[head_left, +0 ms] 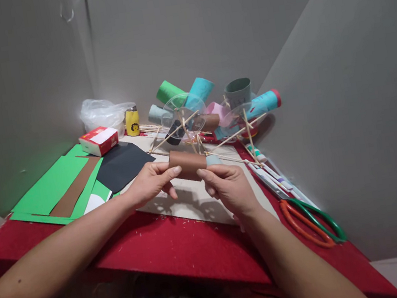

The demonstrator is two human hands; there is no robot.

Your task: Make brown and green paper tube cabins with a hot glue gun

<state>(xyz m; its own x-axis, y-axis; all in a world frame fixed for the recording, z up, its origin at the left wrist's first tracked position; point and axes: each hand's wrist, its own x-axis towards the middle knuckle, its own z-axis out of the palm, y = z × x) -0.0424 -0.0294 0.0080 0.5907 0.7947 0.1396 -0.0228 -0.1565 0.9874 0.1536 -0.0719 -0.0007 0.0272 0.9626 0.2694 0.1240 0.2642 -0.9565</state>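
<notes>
A brown paper tube [188, 164] is held up over the pale board [177, 206]. My left hand [153, 181] pinches its left end, with the thumb on the near face. At the opposite end my right hand [228, 187] grips the lower right edge between thumb and fingers. Just behind the tube stands a frame of thin wooden sticks [197, 141] with a clear plastic disc [184, 114]. A second clear disc and crossed sticks [249, 136] are to the right. Some fingers of both hands are hidden behind the tube.
Green sheets [50, 183], a brown strip [73, 187] and a black sheet [122, 165] lie left, beside a red box [99, 140]. Green, blue and grey paper tubes [199, 91] stand at the back. Scissors with orange and green handles [312, 221] rest on the red table [183, 248] at right.
</notes>
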